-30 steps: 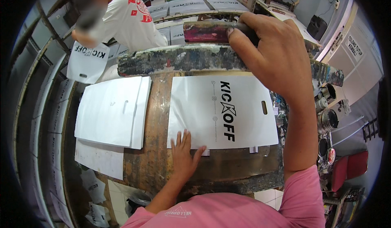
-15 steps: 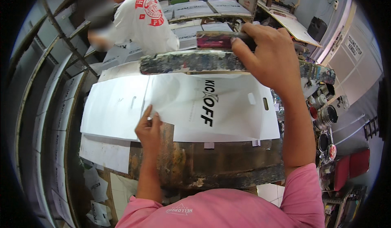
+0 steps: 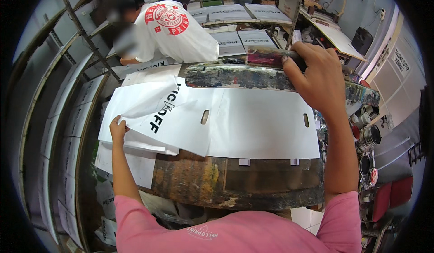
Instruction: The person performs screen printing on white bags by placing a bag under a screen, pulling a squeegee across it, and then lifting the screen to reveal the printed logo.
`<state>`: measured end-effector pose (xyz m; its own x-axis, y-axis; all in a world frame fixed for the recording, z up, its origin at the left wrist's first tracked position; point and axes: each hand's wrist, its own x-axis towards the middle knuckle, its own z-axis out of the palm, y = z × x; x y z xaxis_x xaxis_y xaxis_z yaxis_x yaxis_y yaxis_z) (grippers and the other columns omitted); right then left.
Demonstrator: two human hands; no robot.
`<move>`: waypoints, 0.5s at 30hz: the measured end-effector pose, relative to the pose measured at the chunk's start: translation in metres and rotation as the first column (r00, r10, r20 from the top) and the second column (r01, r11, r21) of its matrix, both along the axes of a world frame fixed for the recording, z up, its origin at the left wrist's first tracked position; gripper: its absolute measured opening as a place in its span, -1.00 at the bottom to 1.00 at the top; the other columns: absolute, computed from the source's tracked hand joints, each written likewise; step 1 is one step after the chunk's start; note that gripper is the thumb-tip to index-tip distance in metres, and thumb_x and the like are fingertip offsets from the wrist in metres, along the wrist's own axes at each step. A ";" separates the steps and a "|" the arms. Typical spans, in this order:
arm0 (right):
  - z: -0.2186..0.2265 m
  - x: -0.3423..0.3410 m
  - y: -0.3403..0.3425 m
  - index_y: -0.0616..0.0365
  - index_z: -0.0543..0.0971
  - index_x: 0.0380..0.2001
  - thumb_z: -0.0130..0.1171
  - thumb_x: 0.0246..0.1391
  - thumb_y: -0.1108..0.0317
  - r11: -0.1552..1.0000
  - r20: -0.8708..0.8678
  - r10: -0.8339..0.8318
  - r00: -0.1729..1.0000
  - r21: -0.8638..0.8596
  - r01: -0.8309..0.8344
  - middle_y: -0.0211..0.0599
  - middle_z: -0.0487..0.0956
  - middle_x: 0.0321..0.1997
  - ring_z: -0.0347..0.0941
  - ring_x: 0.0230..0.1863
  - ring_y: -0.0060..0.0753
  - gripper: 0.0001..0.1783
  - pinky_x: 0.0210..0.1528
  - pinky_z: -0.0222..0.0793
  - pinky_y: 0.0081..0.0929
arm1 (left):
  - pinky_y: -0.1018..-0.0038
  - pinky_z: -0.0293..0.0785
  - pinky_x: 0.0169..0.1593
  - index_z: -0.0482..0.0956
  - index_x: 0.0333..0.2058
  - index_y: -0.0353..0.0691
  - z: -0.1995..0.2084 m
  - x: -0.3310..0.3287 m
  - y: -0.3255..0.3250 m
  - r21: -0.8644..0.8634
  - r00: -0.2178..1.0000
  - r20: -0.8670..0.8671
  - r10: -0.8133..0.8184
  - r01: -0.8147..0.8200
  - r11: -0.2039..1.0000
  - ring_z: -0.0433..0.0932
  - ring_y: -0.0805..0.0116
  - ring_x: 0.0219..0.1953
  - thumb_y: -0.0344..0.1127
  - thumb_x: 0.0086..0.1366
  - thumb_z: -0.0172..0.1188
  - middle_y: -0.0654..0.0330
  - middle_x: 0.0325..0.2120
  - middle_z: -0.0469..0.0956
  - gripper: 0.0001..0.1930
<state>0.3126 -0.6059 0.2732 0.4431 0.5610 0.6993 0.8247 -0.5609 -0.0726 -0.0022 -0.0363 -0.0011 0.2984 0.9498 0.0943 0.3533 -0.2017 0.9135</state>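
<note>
A white bag with black print [image 3: 158, 113] lies crumpled and tilted at centre left of the frame, its right edge overlapping a blank white bag [image 3: 266, 131] that lies flat at centre with two slot handles. A paint-smeared squeegee [image 3: 266, 56] sits at upper centre, above the blank bag.

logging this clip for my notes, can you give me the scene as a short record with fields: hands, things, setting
left hand: the left hand pinches the edge of a printed white plastic bag with a slot handle, lifted off to the left
right hand: the right hand grips the paint-stained squeegee handle at the raised, ink-crusted screen frame
on the table: a blank white plastic bag lies flat on the stained wooden print table
left side: stack of white bags
nearby: a person in a white shirt bends over shelves
right edge: ink pots
</note>
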 end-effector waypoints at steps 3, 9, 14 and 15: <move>-0.004 0.001 -0.001 0.28 0.65 -0.27 0.14 0.16 0.03 0.999 0.025 -0.041 0.999 0.009 0.041 0.00 0.65 -0.29 0.52 -0.21 0.10 -0.55 0.01 0.31 -0.10 | 0.44 0.62 -0.42 0.61 -0.03 -0.45 -0.019 -0.012 0.039 -0.133 0.994 0.016 0.112 -0.109 0.985 0.48 0.43 -0.58 -0.43 0.23 0.17 0.23 -0.54 0.52 -0.66; -0.003 0.005 -0.004 0.26 0.66 -0.21 0.15 0.18 0.02 0.999 0.063 -0.042 0.997 0.025 0.041 0.00 0.65 -0.26 0.48 -0.25 0.09 -0.54 -0.01 0.30 -0.11 | 0.39 0.57 -0.45 0.51 -0.49 -0.25 -0.031 0.004 0.063 -0.273 0.985 0.052 0.165 -0.145 0.951 0.45 0.37 -0.57 -0.39 0.24 0.16 0.20 -0.57 0.47 -0.87; -0.003 0.006 0.000 0.25 0.66 -0.16 0.15 0.18 0.00 0.999 0.043 0.005 0.999 0.038 -0.007 0.02 0.66 -0.25 0.49 -0.23 0.11 -0.52 0.01 0.32 -0.12 | 0.05 0.49 0.24 0.48 0.24 -0.37 -0.050 -0.035 0.087 0.623 0.806 -0.301 0.509 -0.238 0.745 0.53 -0.13 0.20 -0.27 0.31 0.25 -0.28 0.13 0.53 -0.45; -0.005 0.010 -0.006 0.25 0.66 -0.15 0.15 0.18 0.00 0.999 0.073 -0.050 0.996 0.017 0.049 0.03 0.66 -0.25 0.50 -0.22 0.13 -0.52 0.02 0.32 -0.10 | 0.04 0.42 0.32 0.40 0.32 -0.37 -0.037 0.033 0.030 0.679 0.722 -0.416 0.552 -0.158 0.717 0.46 -0.18 0.28 -0.22 0.33 0.28 -0.32 0.21 0.47 -0.36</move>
<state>0.3221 -0.6115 0.2684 0.4172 0.5286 0.7392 0.7996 -0.6001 -0.0222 0.0304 -0.0059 -0.0377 0.1293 0.8059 0.5777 0.9021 -0.3375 0.2690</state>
